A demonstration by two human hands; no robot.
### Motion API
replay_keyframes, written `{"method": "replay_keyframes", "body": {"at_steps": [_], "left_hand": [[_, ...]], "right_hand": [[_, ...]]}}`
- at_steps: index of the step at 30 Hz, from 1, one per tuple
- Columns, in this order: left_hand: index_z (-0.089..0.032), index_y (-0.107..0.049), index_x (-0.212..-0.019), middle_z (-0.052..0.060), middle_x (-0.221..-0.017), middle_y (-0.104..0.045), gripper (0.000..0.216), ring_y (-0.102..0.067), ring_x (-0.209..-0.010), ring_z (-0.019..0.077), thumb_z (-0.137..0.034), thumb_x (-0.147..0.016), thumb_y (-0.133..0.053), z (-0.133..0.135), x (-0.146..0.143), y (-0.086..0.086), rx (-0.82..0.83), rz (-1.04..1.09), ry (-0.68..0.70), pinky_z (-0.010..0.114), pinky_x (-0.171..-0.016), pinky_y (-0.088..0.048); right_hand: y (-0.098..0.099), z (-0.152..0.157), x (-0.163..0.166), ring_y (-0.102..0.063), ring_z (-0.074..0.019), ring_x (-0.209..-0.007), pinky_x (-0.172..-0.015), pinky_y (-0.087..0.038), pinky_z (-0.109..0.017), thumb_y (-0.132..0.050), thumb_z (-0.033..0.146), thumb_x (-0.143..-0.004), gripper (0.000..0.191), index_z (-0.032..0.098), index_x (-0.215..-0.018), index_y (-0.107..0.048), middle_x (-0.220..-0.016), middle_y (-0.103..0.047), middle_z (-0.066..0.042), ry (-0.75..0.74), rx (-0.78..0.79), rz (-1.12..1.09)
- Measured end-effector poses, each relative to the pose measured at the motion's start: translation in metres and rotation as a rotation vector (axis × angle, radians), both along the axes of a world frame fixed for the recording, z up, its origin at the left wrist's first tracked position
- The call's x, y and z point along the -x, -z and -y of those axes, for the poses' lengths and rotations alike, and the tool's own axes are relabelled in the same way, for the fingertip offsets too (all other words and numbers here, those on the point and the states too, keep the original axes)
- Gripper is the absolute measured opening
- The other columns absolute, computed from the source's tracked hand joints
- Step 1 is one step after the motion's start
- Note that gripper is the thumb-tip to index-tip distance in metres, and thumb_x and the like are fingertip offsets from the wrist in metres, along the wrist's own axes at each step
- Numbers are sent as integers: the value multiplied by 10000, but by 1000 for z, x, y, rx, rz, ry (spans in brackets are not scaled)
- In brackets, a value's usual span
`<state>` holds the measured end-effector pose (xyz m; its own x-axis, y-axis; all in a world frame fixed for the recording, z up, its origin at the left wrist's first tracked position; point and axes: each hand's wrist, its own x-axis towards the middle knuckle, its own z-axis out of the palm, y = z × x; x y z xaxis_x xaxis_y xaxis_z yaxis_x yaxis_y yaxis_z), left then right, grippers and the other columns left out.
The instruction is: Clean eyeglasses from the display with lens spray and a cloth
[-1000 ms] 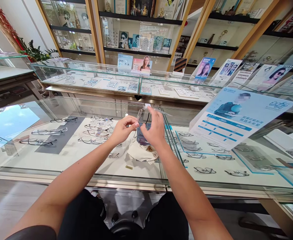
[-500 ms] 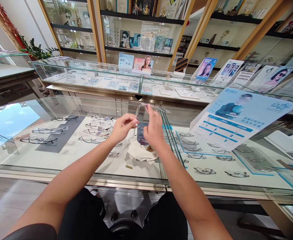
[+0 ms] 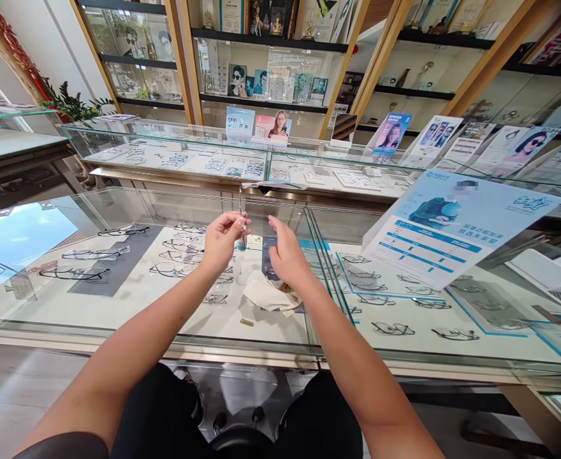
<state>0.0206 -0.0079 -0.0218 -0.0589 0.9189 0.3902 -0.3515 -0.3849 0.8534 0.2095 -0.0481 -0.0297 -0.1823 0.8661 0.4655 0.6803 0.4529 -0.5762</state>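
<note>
Because edge-on, glasses (image 3: 241,203) indistinct.

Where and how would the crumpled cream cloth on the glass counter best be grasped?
Probably by a fold near the middle of the crumpled cream cloth, pinched from above: it lies bunched rather than flat, so its creases offer something to grip. The right hand seems better placed, being open and close by.
</note>
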Motion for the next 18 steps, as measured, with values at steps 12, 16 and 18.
{"method": "replay_keyframes", "body": {"at_steps": [12, 16, 18], "left_hand": [[-179, -781, -828, 82, -1114, -738, 386, -740, -872, 167, -530, -810, -940, 0, 12, -9, 34, -219, 268, 322, -782, -639], [-179, -787, -810, 82, -1058, -747, 373, -740, -872, 175, -512, -802, -954, -2, 16, -11, 27, -230, 422, 326, -812, -620], [-172, -781, -792, 78, -1045, -736, 370, -733, -861, 169, -499, -813, -953, 0, 16, -12, 32, -218, 511, 345, -845, -627]], "right_hand": [[-18, -15, -29, -735, -223, -1058, -1000, -557, -397, -663, 265, -932, 208, 197, -1081, -791, -1127, -830, -85, -198, 440, -363], [-22, -21, -39, -723, -187, -903, -832, -536, -319, -818, 384, -855, 254, 185, -1013, -812, -952, -827, -69, -218, 514, -549], [-20, -21, -37, -718, -176, -850, -802, -536, -312, -886, 457, -816, 354, 175, -1017, -812, -915, -822, -67, -292, 573, -589]]}}
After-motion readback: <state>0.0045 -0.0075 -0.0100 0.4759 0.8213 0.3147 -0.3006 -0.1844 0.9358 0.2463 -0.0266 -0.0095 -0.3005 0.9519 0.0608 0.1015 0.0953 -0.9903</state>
